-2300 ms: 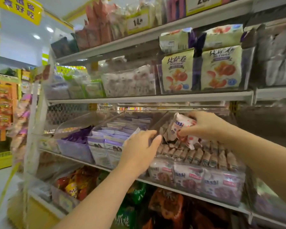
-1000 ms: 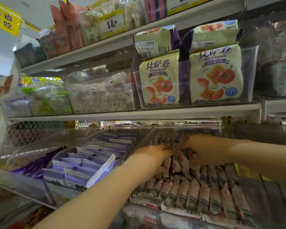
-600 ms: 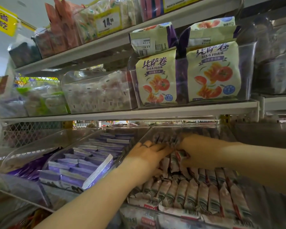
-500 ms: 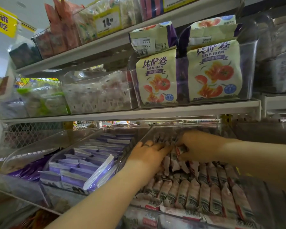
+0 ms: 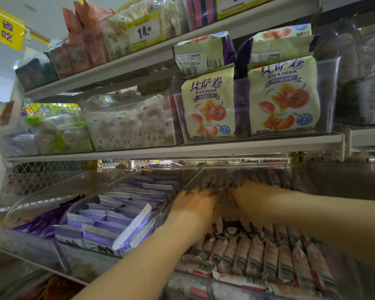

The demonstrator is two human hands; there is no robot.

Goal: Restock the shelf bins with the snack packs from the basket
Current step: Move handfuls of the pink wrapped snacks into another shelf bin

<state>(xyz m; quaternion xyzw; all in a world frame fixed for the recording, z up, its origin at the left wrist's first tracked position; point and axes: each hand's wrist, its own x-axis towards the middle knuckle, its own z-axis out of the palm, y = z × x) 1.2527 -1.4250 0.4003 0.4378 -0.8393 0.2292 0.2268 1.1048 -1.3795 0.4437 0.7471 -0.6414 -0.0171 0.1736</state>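
A clear plastic shelf bin point(image 5: 100, 190) holds flat lavender-and-white packets point(image 5: 108, 219). To its right, a second clear bin point(image 5: 307, 178) holds rows of small pinkish barcode-printed snack packs point(image 5: 258, 258). The left hand point(image 5: 193, 205) and right hand point(image 5: 249, 197) reach deep among these, close together, fingers buried, so neither grip can be told

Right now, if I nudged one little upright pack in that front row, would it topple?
Probably not: the upright packs stand pressed shoulder to shoulder in the clear bin. They look light and crinkly, with thin crimped wrappers. Alone, one might tip.
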